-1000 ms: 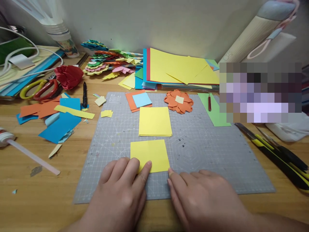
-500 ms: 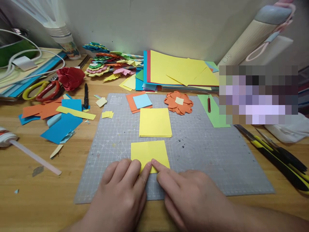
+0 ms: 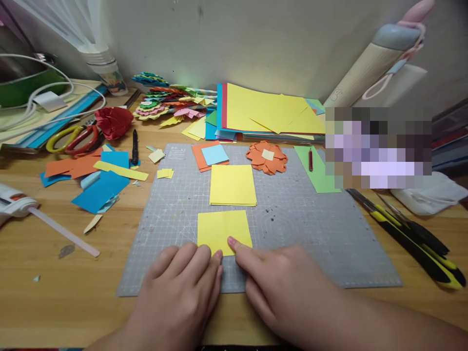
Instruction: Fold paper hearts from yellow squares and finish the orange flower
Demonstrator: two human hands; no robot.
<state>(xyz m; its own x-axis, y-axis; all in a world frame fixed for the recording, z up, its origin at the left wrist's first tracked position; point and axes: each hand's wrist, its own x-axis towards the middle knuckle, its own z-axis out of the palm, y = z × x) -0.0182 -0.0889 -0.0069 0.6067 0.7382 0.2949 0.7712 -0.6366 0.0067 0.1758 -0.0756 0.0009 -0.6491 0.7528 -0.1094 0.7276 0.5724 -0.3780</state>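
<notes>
A folded-looking yellow paper (image 3: 223, 226) lies on the grey cutting mat (image 3: 307, 243) in front of me. My left hand (image 3: 183, 280) is closed at its lower left corner, its fingers curled and its thumb tip at the near edge. My right hand (image 3: 281, 278) is closed too, except for the index finger, whose tip presses on the paper near its lower right. Whether either hand has a finger under the sheet is hidden. Just beyond lies a stack of yellow paper squares (image 3: 233, 184).
An orange paper flower (image 3: 267, 157), orange and blue squares (image 3: 214, 154) and a green sheet (image 3: 318, 170) lie farther back. Coloured scraps (image 3: 102, 187), scissors (image 3: 78, 139) and a glue gun (image 3: 14, 200) are at left. A yellow-black utility knife (image 3: 413, 243) lies right.
My left thumb has drawn back from beside the right index fingertip to the paper's near edge. The right index finger stays on the sheet. The whole view has shifted slightly.
</notes>
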